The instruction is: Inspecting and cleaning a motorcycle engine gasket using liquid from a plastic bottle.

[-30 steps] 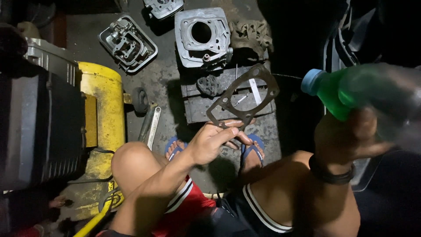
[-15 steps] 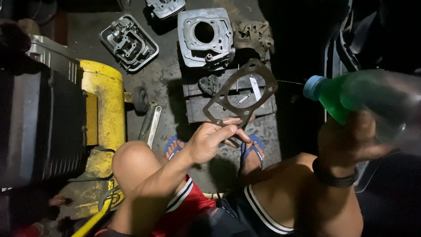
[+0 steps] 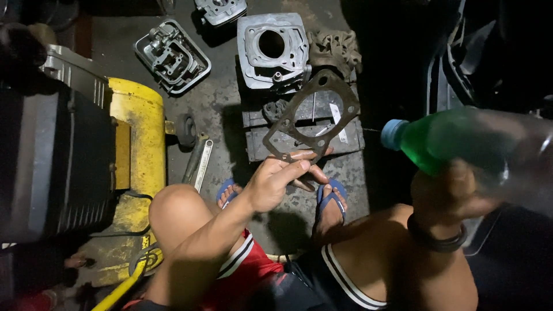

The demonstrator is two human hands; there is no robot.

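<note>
My left hand (image 3: 280, 177) pinches the lower edge of a thin dark gasket (image 3: 311, 117) with a large round hole, holding it up above a flat metal block (image 3: 345, 144) on the floor. My right hand (image 3: 455, 193) grips a clear plastic bottle (image 3: 461, 141) with green liquid and a blue cap, lying nearly level with the cap pointing left toward the gasket. A dark band circles my right wrist. My knees and blue sandals show below.
An engine cylinder block (image 3: 273, 50) lies beyond the gasket, a rag (image 3: 337, 49) to its right. A cylinder head cover (image 3: 171, 56) and another part (image 3: 220, 10) lie further back. A wrench (image 3: 200, 164) rests by a yellow machine (image 3: 135, 144) at left.
The gasket and my left hand have stayed nearly still. The bottle in my right hand has shifted slightly left and down.
</note>
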